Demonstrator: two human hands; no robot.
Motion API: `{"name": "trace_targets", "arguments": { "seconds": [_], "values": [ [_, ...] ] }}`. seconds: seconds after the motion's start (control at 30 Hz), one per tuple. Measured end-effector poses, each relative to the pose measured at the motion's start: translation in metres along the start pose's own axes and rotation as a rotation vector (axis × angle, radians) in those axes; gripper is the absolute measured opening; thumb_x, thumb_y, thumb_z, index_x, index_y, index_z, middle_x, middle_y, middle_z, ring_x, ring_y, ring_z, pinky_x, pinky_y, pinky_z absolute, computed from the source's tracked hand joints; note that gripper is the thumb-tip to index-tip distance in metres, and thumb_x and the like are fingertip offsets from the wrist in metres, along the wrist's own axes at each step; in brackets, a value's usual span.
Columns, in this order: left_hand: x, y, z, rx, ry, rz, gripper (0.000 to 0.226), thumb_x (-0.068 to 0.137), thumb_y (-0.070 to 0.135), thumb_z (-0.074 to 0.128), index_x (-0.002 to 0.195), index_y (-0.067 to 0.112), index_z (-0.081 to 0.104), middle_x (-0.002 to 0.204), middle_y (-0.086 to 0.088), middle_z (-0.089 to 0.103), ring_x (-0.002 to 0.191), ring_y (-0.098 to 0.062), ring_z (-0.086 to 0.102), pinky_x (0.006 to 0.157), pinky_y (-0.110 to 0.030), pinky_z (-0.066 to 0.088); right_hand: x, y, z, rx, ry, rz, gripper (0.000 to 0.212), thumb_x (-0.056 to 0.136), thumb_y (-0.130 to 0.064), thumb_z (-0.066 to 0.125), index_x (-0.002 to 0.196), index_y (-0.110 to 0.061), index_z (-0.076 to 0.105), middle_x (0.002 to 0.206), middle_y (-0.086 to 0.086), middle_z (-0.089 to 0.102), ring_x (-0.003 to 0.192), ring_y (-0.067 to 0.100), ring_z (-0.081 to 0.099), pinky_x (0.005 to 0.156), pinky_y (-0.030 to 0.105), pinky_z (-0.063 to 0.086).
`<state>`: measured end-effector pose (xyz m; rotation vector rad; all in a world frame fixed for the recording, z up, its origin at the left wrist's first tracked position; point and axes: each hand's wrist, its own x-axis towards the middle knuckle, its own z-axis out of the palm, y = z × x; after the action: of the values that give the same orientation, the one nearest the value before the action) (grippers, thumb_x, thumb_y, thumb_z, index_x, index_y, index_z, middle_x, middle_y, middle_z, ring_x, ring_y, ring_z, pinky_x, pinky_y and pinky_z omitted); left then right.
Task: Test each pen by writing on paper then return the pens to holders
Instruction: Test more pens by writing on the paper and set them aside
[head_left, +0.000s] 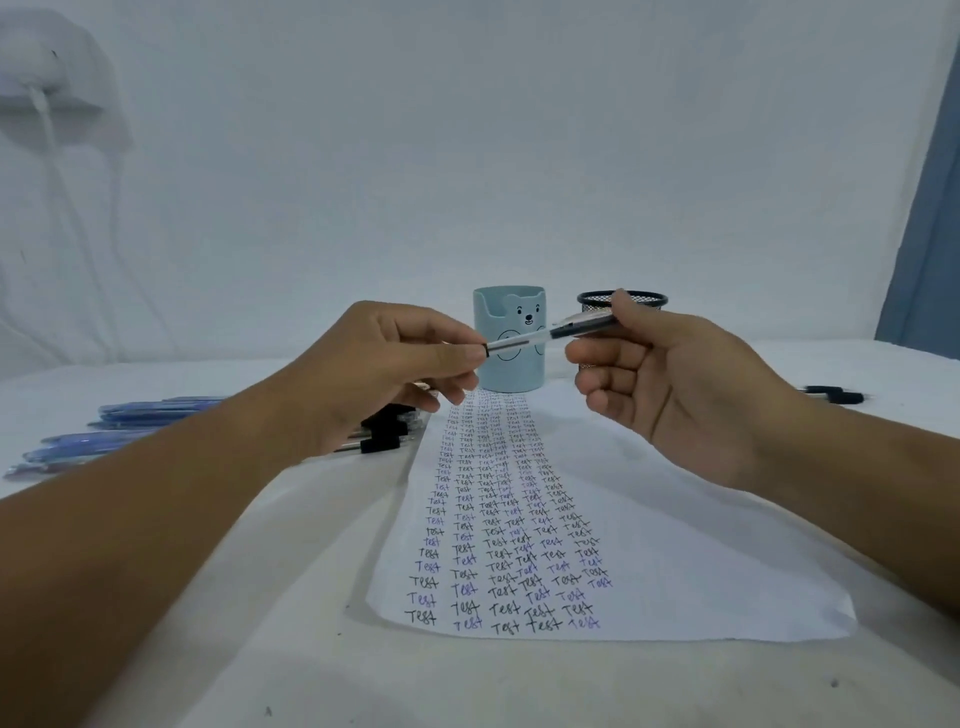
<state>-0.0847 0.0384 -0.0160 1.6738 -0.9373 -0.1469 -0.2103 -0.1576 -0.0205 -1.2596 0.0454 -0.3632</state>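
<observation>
Two hands hold one pen (550, 332) up in the air, above the far end of the paper (675, 545). The left hand (384, 374) pinches the pen's back end with its thumb and fingers. The right hand (670, 379) holds the other end, the dark capped end, between its thumb and first finger; its other fingers are loosely curled. So each hand's grip is closed on the pen. The pen has a clear body and slants up to the right.

One sheet of paper lies on the white worktop (260, 649). It is filled with about six rows going away, all saying "Test", some in black ink and some in blue.

Two holders stand at the far end of the paper. One is a light blue cup (511, 322) with a bear face. The other is a black mesh cup (644, 301), just beside it on the right. I cannot tell what is inside either one.

On the left lies a bunch of blue pens (130, 431), too many and too close to count. Next to them, partly behind the left hand, lie some black capped pens (384, 441). Far on the right lie about two more black pens (836, 395).
</observation>
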Motion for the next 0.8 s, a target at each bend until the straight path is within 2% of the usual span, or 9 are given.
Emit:
{"name": "trace_targets", "arguments": {
  "seconds": [0.13,0.33,0.4,0.5,0.57,0.63,0.7,0.77,0.8],
  "values": [
    [-0.001,-0.001,0.008,0.024,-0.004,0.023,0.025,0.068,0.024,0.078,0.089,0.012,0.079,0.079,-0.010,0.076,0.075,-0.018,0.071,0.073,-0.031,0.056,-0.001,-0.005,-0.003,0.125,-0.059,0.072,0.040,0.103,-0.035,0.045,0.104,-0.005,0.071,0.083,0.010,0.074,0.057,0.019,0.068,0.052,0.023,0.056],
    [-0.002,-0.002,0.015,0.006,-0.019,0.042,0.021,0.064,0.020,0.079,0.083,0.012,0.078,0.077,-0.008,0.077,0.074,-0.017,0.073,0.074,-0.029,0.058,-0.001,-0.006,-0.007,0.164,-0.101,0.056,0.028,0.086,-0.031,0.060,0.085,-0.010,0.078,0.074,0.009,0.068,0.060,0.019,0.065,0.056,0.023,0.057],
    [-0.003,-0.002,0.018,0.000,-0.043,0.048,0.022,0.063,0.020,0.079,0.082,0.010,0.076,0.076,-0.008,0.076,0.074,-0.018,0.074,0.073,-0.029,0.056,0.000,-0.006,-0.008,0.144,-0.103,0.044,0.028,0.086,-0.032,0.060,0.084,-0.010,0.077,0.072,0.008,0.065,0.060,0.020,0.063,0.054,0.024,0.056],
    [-0.003,0.000,0.026,-0.013,-0.066,0.072,0.024,0.064,0.022,0.078,0.084,0.009,0.073,0.074,-0.007,0.076,0.072,-0.016,0.074,0.071,-0.027,0.057,0.000,-0.004,-0.008,0.063,-0.126,0.013,0.046,0.094,-0.050,0.051,0.091,-0.010,0.074,0.072,0.008,0.063,0.059,0.023,0.061,0.054,0.028,0.054],
    [-0.004,0.004,0.033,-0.016,-0.091,0.101,0.024,0.064,0.025,0.078,0.083,0.011,0.072,0.074,-0.007,0.076,0.073,-0.015,0.074,0.070,-0.026,0.057,0.000,0.002,-0.007,-0.077,-0.157,-0.022,0.059,0.084,-0.064,0.050,0.096,-0.009,0.069,0.073,0.007,0.062,0.058,0.023,0.058,0.055,0.030,0.050],
    [-0.006,0.008,0.037,0.006,-0.144,0.127,0.026,0.066,0.027,0.079,0.086,0.012,0.072,0.076,-0.007,0.077,0.075,-0.015,0.074,0.071,-0.025,0.057,-0.001,0.010,-0.004,-0.262,-0.168,-0.103,0.044,0.076,-0.055,0.068,0.085,-0.012,0.064,0.068,0.004,0.056,0.056,0.020,0.052,0.054,0.028,0.044],
    [-0.007,0.009,0.033,0.049,-0.215,0.136,0.029,0.074,0.029,0.083,0.097,0.013,0.073,0.083,-0.008,0.078,0.082,-0.015,0.075,0.075,-0.026,0.058,-0.003,0.012,-0.002,-0.349,-0.132,-0.194,0.033,0.074,-0.026,0.083,0.068,-0.015,0.053,0.059,0.000,0.049,0.051,0.017,0.043,0.050,0.026,0.036],
    [-0.007,0.007,0.024,0.133,-0.273,0.128,0.033,0.079,0.029,0.077,0.106,0.012,0.072,0.094,-0.008,0.078,0.095,-0.018,0.074,0.082,-0.028,0.058,-0.004,0.009,-0.004,-0.336,-0.119,-0.194,0.038,0.078,-0.004,0.073,0.062,-0.014,0.041,0.048,-0.003,0.044,0.042,0.015,0.033,0.048,0.027,0.024],
    [-0.007,0.005,0.019,0.199,-0.298,0.122,0.033,0.079,0.029,0.075,0.107,0.012,0.072,0.099,-0.007,0.078,0.100,-0.019,0.073,0.083,-0.028,0.057,-0.006,0.007,-0.006,-0.325,-0.162,-0.147,0.034,0.079,-0.002,0.068,0.061,-0.014,0.040,0.045,-0.002,0.041,0.039,0.015,0.031,0.047,0.026,0.020]
  ]
}}
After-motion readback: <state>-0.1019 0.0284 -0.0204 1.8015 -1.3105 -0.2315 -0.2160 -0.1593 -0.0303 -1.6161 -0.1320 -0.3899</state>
